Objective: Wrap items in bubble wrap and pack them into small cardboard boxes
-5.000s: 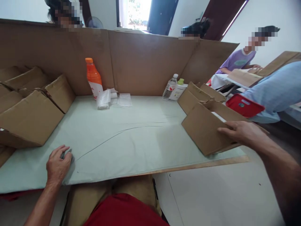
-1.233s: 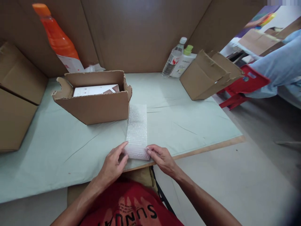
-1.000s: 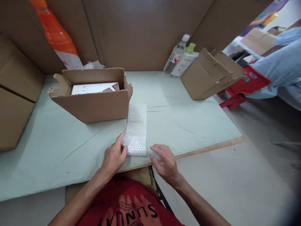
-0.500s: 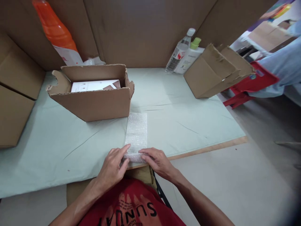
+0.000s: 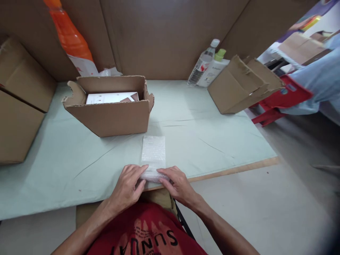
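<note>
A strip of clear bubble wrap [image 5: 153,150] lies flat on the pale green tabletop, its near end rolled up at the front edge. My left hand [image 5: 130,182] pinches the left end of the roll between thumb and fingers. At the right end, my right hand [image 5: 176,182] grips the same roll with thumb below and fingers on top. Whether anything is inside the roll I cannot make out. Beyond the strip, slightly left, stands an open cardboard box [image 5: 122,118] with a white printed box [image 5: 111,97] in it.
An orange bottle [image 5: 73,42] leans at the back left, near large cartons [image 5: 18,127]. A clear bottle [image 5: 203,63], a white bottle with a green cap [image 5: 214,69] and another open carton [image 5: 233,88] stand back right. Beyond the table are a red stool [image 5: 289,92] and another person's hand [image 5: 299,25].
The flat part of the bubble wrap has become shorter as its far end came nearer to me. The roll between my hands looks thicker. The view has shifted slightly.
</note>
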Available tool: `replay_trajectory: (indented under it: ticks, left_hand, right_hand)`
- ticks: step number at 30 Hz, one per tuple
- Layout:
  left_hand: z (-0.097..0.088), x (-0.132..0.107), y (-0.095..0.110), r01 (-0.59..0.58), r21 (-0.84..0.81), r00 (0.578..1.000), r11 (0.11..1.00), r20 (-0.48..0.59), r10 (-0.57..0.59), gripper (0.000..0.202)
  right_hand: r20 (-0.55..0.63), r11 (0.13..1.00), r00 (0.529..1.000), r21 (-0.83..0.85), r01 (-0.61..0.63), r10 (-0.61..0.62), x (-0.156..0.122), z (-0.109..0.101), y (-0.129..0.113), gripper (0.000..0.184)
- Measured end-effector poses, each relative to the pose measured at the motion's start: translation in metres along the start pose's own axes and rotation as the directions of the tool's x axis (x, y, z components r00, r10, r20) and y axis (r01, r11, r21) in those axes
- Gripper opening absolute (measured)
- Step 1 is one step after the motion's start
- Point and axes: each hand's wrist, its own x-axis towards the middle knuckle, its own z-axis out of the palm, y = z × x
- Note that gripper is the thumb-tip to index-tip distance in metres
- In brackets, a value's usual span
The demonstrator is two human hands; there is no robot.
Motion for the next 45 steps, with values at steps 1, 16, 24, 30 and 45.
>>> replay_trajectory:
  ticks: [1, 16, 24, 30, 45]
  left_hand:
    - [0.0, -0.001, 0.0, 0.04, 0.003, 0.999, 0.999, 0.0, -0.04, 0.04]
    - [0.0, -0.008, 0.002, -0.054, 0.08, 0.996, 0.995, -0.061, 0.059, 0.041]
    - [0.007, 0.006, -0.011, 0.214, 0.154, 0.971, 0.965, -0.138, -0.193, 0.033]
    - [0.007, -0.007, -0.005, 0.432, -0.378, 0.832, 0.819, -0.184, -0.523, 0.055]
    - [0.0, -0.012, 0.012, 0.338, -0.879, 0.83, 0.337, 0.11, -0.546, 0.081]
  right_hand:
    - [0.005, 0.999, 1.0, 0.023, -0.025, 0.025, 0.0, -0.001, 0.0, 0.024]
    - [0.06, 0.997, 0.997, -0.056, 0.057, -0.053, 0.012, -0.003, -0.005, 0.027]
    - [-0.046, 0.977, 0.997, -0.205, 0.059, -0.069, 0.012, 0.001, -0.012, 0.034]
    - [-0.014, 0.978, 0.998, -0.2, 0.064, -0.068, 0.025, 0.017, -0.009, 0.029]
    - [0.13, 0.844, 0.966, 0.47, -0.258, 0.223, 0.028, 0.005, -0.027, 0.035]
